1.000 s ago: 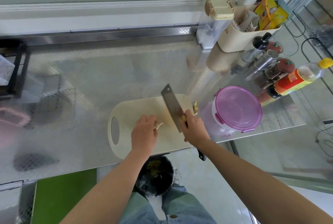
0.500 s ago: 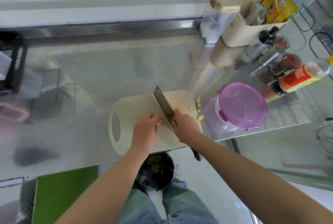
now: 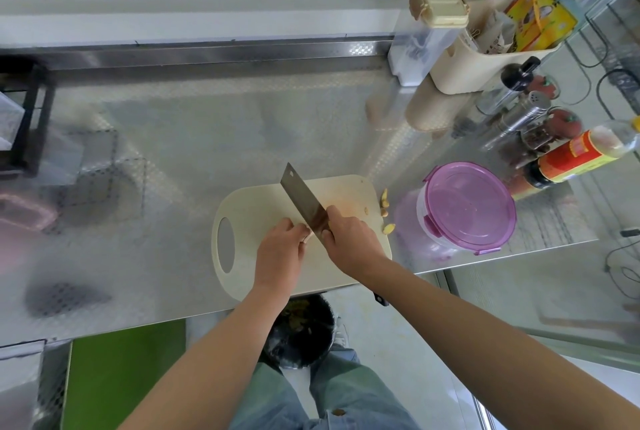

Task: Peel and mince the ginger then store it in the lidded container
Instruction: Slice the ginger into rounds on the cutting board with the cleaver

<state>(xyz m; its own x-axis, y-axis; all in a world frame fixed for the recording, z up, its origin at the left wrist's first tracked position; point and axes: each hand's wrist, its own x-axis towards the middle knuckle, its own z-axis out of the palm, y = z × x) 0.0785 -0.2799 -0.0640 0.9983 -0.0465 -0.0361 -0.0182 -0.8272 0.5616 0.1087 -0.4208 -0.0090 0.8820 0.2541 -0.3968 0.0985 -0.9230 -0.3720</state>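
The step in hand looks like cutting, either slicing the ginger down or starting the mince. The left hand has its fingers curled down onto the cutting board and pins a small pale piece under the fingertips. The right hand is clenched round the cleaver where handle meets blade, with the forefinger laid along the steel. The blade stands edge-down right against the left knuckles. The ginger is therefore near the middle of the board, wedged between the two hands and touching the blade. A few yellowish offcuts lie at the board's right edge and just off it on the steel counter. The lidded container stands just beside the board on the right with its purple lid on, so storing has not begun. The next move probably calls for short, even strokes, with the left fingertips tucked behind the knuckles, because the piece is small and the edge is close. Much is hidden (the hands cover nearly all of the ginger). Whether the ginger is fully peeled, how much is cut and how fine it is cannot be told. Only the butt of the cleaver's handle shows below the wrist, and the offcuts could be peel or flesh.
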